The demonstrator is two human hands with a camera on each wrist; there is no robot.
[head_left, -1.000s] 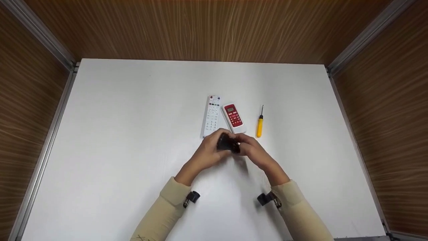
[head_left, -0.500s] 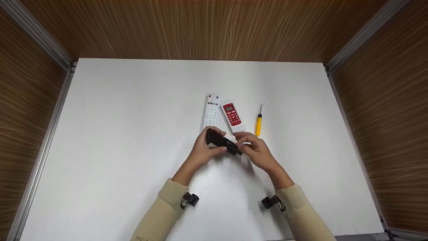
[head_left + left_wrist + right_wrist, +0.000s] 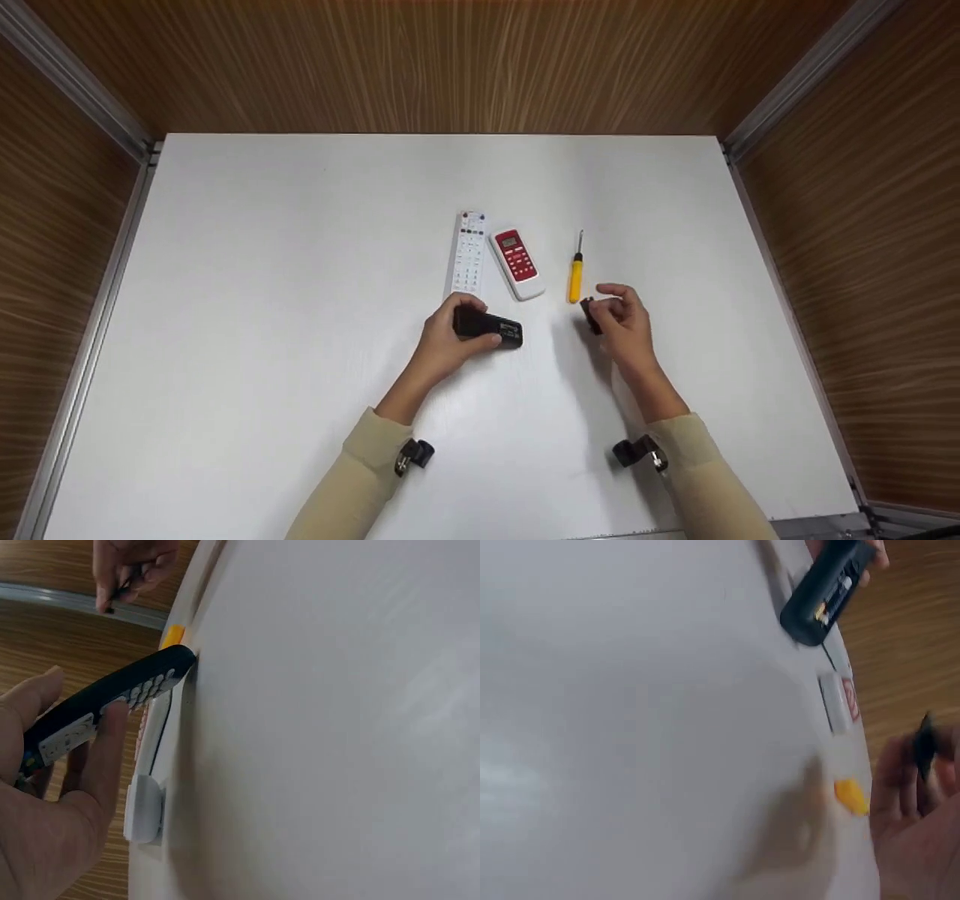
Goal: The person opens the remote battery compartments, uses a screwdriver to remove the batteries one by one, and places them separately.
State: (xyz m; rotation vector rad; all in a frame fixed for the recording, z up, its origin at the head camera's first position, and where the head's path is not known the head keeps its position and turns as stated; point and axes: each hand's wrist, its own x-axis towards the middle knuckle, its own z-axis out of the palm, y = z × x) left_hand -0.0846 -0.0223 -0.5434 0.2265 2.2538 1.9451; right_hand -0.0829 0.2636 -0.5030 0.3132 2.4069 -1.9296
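Observation:
My left hand (image 3: 442, 341) grips a black remote control (image 3: 487, 327) above the table, with fingers and thumb around its sides. Its printed back faces up in the head view, while the left wrist view shows pale buttons on the underside of the remote (image 3: 142, 686). To the right, my right hand (image 3: 628, 330) pinches a thin black cover (image 3: 591, 315) between thumb and fingers, apart from the remote. That cover (image 3: 925, 746) appears edge-on and blurred in the right wrist view. My right hand is close to a yellow-handled screwdriver (image 3: 575, 277).
A white remote (image 3: 469, 255) lies just beyond my left hand. Beside it is a white remote with a red face (image 3: 517, 262). Wood-grain panels (image 3: 450, 67) stand along the back and sides of the white table (image 3: 300, 262).
My right hand has drawn away to the right with the thin black cover. Earlier both hands were together at the black remote; my left hand still holds it, now turned with its printed back up.

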